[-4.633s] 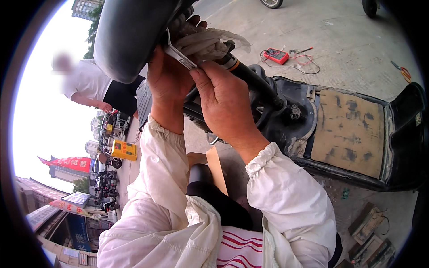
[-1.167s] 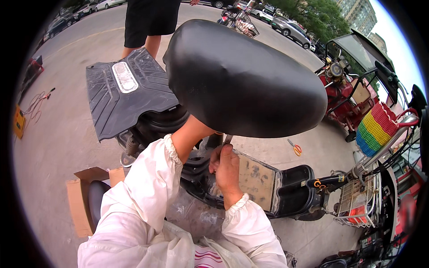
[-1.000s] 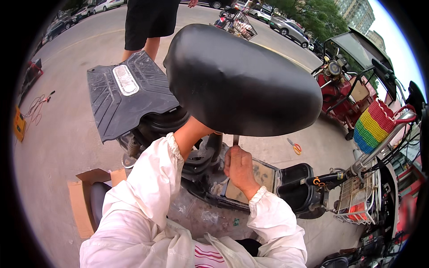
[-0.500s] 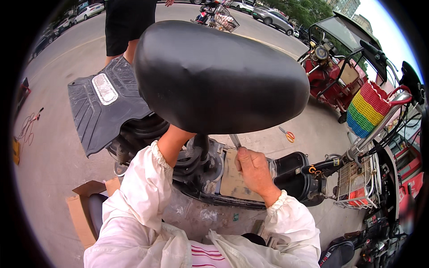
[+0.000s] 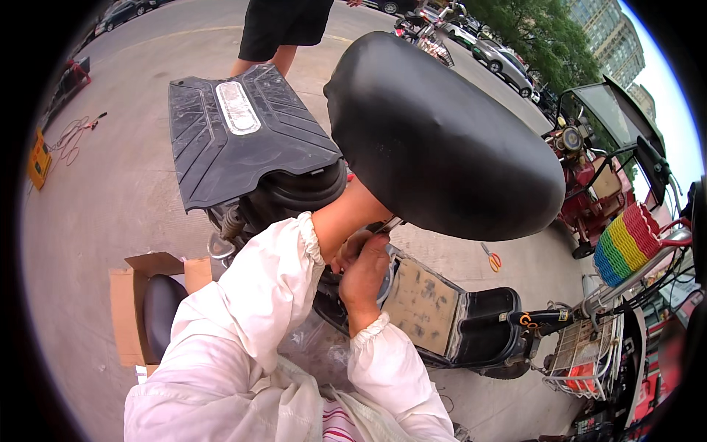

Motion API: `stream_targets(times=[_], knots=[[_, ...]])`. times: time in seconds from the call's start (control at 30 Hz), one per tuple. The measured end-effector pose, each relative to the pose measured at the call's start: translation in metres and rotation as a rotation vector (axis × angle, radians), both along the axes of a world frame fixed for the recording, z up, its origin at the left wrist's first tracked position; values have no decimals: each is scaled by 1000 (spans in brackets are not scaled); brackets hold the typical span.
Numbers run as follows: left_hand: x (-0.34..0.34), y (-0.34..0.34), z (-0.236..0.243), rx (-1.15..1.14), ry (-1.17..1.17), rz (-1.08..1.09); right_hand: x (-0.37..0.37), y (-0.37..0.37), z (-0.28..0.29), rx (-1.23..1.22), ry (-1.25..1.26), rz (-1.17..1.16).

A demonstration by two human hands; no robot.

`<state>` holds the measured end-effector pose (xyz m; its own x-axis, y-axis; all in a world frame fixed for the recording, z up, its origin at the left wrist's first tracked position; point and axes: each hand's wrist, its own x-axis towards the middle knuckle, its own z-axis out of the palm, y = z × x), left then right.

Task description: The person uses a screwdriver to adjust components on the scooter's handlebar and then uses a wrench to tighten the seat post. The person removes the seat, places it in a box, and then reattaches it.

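Note:
A large black padded scooter saddle [image 5: 442, 140] is raised above an electric scooter's frame. My left hand [image 5: 366, 202] reaches beneath it; only the wrist and its edge show, the fingers hidden behind the saddle. Just below, my right hand [image 5: 364, 276] is closed, thumb up, around a narrow metal tool [image 5: 394, 222] whose shiny end pokes out toward the saddle's underside. What kind of tool it is cannot be made out. Behind my left wrist lies the scooter's dark rear section, and to the right is its tan footboard [image 5: 421, 302].
A dark ribbed plastic panel [image 5: 254, 144] covers the rear at left. An opened cardboard box [image 5: 127, 317] holds another black seat [image 5: 162, 313]. Orange-handled scissors [image 5: 493, 259] lie on the ground. A person in black shorts [image 5: 283, 29] stands beyond; a striped woven basket [image 5: 626, 243] hangs at right.
My right hand has moved left from above the footboard to beneath the saddle, close to my left wrist. The saddle now appears tilted, its right end lower. The view has shifted.

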<state>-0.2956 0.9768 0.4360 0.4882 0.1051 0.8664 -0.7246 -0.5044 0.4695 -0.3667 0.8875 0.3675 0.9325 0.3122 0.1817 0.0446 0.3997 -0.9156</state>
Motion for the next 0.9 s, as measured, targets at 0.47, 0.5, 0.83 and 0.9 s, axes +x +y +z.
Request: stream_targets(times=[0.47, 0.5, 0.83, 0.9], knots=[[-7, -3, 7, -55, 87, -94, 33, -168, 125, -1093, -703, -126], [-7, -5, 6, -59, 88, -101, 31, -166, 108, -1013, -670, -131], [-8, 11, 2, -61, 97, -92, -23, 8, 5, 19, 53, 56], [-9, 16, 2, -85, 115, -100, -17, 28, -3, 62, 18, -23]])
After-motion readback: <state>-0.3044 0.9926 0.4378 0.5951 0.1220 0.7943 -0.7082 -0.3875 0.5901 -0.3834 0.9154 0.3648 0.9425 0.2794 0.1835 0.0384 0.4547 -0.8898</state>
